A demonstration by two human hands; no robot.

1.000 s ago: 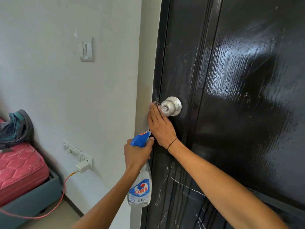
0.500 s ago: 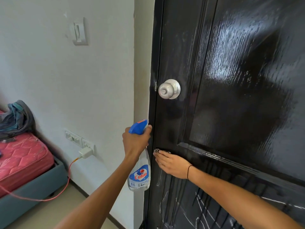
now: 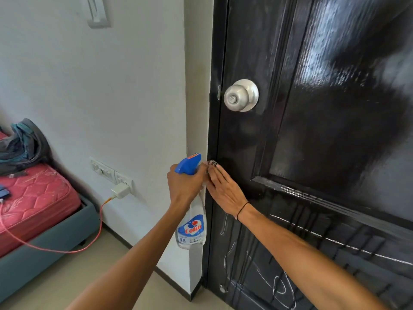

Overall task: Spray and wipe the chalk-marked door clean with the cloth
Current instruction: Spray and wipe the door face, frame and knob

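The glossy black door fills the right side, with a silver knob. White chalk marks cover its lower panel. My left hand grips the neck of a clear Colin spray bottle with a blue trigger head, held beside the door's edge. My right hand lies flat on the door below the knob, fingers straight. A small bit of patterned cloth shows under its fingertips; the rest is hidden by the hand.
A white wall stands left of the door frame, with a socket strip and a white charger trailing an orange cable. A pink mattress on a grey bed base with bundled clothes sits at far left. Beige floor lies below.
My right hand went from beside the knob down the door's left edge, then slid up and left until it touches the bottle hand. The bottle stayed by the frame.
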